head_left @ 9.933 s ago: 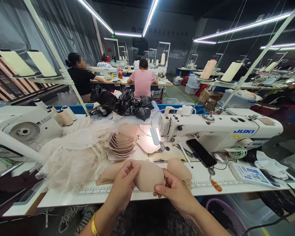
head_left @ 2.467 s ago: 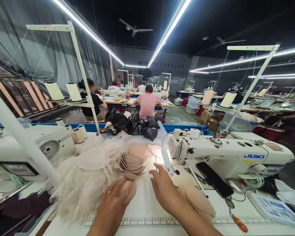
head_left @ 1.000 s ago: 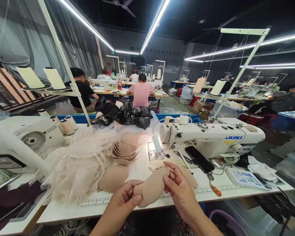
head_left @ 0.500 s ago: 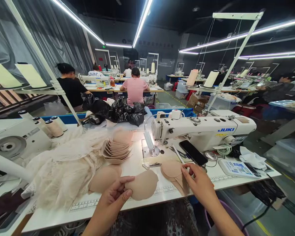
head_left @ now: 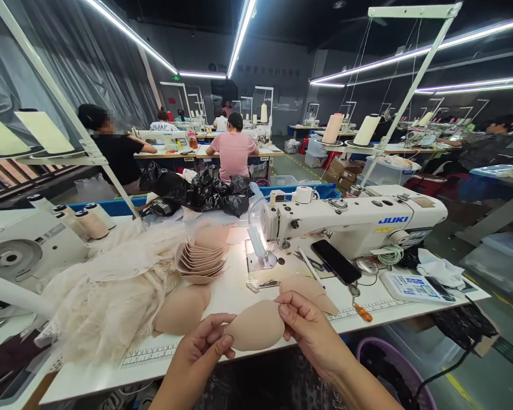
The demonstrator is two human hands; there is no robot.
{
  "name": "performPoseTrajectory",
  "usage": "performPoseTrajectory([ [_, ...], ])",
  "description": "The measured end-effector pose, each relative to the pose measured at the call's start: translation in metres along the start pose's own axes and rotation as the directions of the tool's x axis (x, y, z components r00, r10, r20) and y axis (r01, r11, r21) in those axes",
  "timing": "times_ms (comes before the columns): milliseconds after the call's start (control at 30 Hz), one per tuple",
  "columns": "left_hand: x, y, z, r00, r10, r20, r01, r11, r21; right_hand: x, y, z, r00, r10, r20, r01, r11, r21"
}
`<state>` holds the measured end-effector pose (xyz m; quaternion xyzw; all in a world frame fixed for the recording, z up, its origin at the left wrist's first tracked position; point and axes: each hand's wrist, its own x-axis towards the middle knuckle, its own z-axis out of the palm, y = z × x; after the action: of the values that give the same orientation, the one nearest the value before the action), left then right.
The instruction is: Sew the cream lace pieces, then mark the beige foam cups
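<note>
A beige bra cup [head_left: 256,326] is held between my two hands just above the table's front edge. My left hand [head_left: 203,350] pinches its left end with thumb and fingers. My right hand [head_left: 312,330] grips the upper right edge. Behind my right hand, more bra cups [head_left: 303,288] lie on the table, partly covered by it. Left of my hands rest other loose cups [head_left: 179,312], and beyond them a nested stack of cups [head_left: 202,263]. Whether the held piece is one layer or two, I cannot tell.
A JUKI sewing machine [head_left: 359,219] stands behind my right hand, its lamp lit. Near it lie a black phone [head_left: 336,262] and an orange key fob [head_left: 362,312]. Cream lace fabric [head_left: 106,302] heaps at left. A purple bin [head_left: 410,370] is below right. Co-workers sit farther back.
My right hand has moved left from the cups at right and now grips the held cup too. That cup appears turned, with a smoother outline. The orange fob has come into view.
</note>
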<state>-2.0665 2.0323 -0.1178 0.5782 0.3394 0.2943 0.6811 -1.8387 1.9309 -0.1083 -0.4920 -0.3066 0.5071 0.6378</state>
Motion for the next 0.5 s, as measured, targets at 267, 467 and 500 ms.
performPoseTrajectory([
  [267, 0.002, 0.011, -0.04, 0.937, 0.003, -0.35, -0.006, 1.0, -0.008, 0.017, -0.017, -0.031, 0.969, -0.195, -0.153, 0.151, 0.955, -0.256],
  [467, 0.004, 0.024, -0.1, 0.858, -0.117, -0.501, 0.085, 0.993, -0.087, 0.017, -0.019, -0.097, 0.844, -0.428, -0.323, 0.127, 0.745, -0.655],
  [500, 0.004, 0.021, -0.107, 0.848, -0.117, -0.517, 0.096, 0.993, -0.068, 0.015, -0.016, -0.104, 0.83, -0.456, -0.322, 0.107, 0.696, -0.71],
])
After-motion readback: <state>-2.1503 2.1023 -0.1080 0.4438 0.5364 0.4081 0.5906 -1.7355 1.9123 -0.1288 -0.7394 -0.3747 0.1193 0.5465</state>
